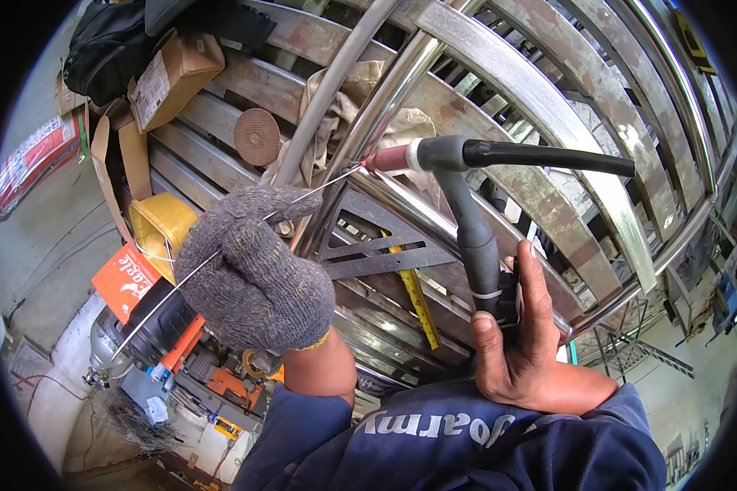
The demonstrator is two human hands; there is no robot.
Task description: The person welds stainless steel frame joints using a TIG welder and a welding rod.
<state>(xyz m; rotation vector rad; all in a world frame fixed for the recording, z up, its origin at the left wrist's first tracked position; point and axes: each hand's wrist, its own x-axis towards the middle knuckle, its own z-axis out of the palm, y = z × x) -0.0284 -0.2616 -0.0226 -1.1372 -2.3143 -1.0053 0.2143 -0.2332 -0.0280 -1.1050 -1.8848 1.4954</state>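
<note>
My left hand (254, 270), in a grey knitted glove, is closed around a thin filler rod (162, 304). The rod slants up to the right, its end close to the torch tip. In my bare right hand (520, 348) is the handle of a TIG welding torch (475, 221), with some fingers stretched upward along it. Its reddish nozzle (389, 158) points left at a joint by a shiny metal tube (401, 82), where a small glow shows. Below the nozzle lies a grey set square (389, 259), with a yellow measuring tape (418, 307) across it.
Flat metal bars (540, 188) form a slatted frame under the work. A brown abrasive disc (256, 137) and a cloth (327, 123) rest on it. A cardboard box (172, 82), a yellow container (162, 229) and an orange box (127, 282) stand to the left.
</note>
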